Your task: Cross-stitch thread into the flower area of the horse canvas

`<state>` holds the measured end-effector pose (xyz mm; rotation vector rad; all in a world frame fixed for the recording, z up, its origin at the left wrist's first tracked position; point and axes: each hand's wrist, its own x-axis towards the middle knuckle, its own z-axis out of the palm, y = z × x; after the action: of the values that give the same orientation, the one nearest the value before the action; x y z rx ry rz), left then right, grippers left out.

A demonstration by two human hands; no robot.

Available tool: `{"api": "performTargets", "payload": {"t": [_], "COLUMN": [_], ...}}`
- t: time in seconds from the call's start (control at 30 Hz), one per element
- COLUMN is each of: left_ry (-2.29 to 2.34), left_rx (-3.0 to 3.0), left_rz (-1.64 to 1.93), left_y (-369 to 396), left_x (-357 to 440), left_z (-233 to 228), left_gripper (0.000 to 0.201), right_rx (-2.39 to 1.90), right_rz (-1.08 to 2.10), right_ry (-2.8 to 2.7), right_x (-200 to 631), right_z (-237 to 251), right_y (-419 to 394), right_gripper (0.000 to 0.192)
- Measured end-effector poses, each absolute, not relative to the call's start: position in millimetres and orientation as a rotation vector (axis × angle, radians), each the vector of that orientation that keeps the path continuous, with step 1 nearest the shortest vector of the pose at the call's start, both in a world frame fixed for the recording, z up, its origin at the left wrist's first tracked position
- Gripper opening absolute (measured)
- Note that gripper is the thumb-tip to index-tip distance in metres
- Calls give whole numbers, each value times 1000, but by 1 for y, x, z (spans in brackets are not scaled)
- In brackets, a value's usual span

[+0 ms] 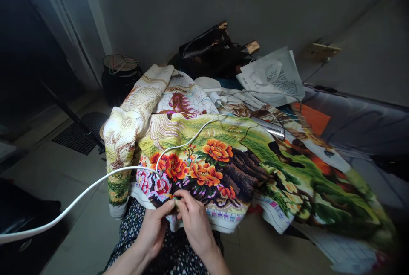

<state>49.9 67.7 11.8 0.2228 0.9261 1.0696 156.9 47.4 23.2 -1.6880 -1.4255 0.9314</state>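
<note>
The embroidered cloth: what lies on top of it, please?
A white cable runs across the embroidered cloth, and a silver object lies farther back. Both hands, left and right, pinch its near edge. What is under the cloth is covered.

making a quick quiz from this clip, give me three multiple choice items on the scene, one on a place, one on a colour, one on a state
1. Where do both hands meet on the embroidered cloth?
A. at its near edge, over the lap
B. at its far end by the wall
C. on the floor to the left

2. What colour is the cable lying across the cloth?
A. black
B. white
C. red

3. How do the hands stand?
A. both flat and open
B. one raised in the air
C. fingertips pinched together at the cloth

Answers:
1 A, the left hand and right hand sit at the near hem.
2 B, it runs white from the lower left up over the cloth.
3 C, both hands' fingertips close on one spot of the cloth.
</note>
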Motion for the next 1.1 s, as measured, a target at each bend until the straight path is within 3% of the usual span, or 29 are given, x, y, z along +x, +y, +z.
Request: {"api": "performTargets", "payload": {"t": [0.13, 0.43, 0.6, 0.73, 0.8, 0.93, 1.1], "left_ry": [900, 890, 912, 901, 886, 896, 921], "left_rx": [307, 214, 216, 199, 196, 210, 229], "left_rz": [1090, 1017, 1004, 1020, 1017, 1037, 1008], "left_y": [70, 70, 70, 69, 68, 67, 66], "left_x": [48, 39, 38, 39, 39, 37, 37], "left_z": [11, 0, 3, 7, 7, 8, 8], "left_gripper": [51, 69, 72, 72, 69, 64, 60], "right_rx": [-1694, -1045, -852, -1080, -1239, -1443, -1639], "right_rz": [948, 994, 538, 293, 407, 1033, 997], "right_ry": [-1559, -455, -461, -665, -776, -1063, -1532], "right_x": [163, 263, 320, 300, 271, 209, 175], "right_z": [33, 72, 87, 76, 64, 43, 34], "right_y": [54, 68, 62, 60, 54, 37, 31], "right_gripper": [19, 27, 31, 23, 18, 21, 21]}}
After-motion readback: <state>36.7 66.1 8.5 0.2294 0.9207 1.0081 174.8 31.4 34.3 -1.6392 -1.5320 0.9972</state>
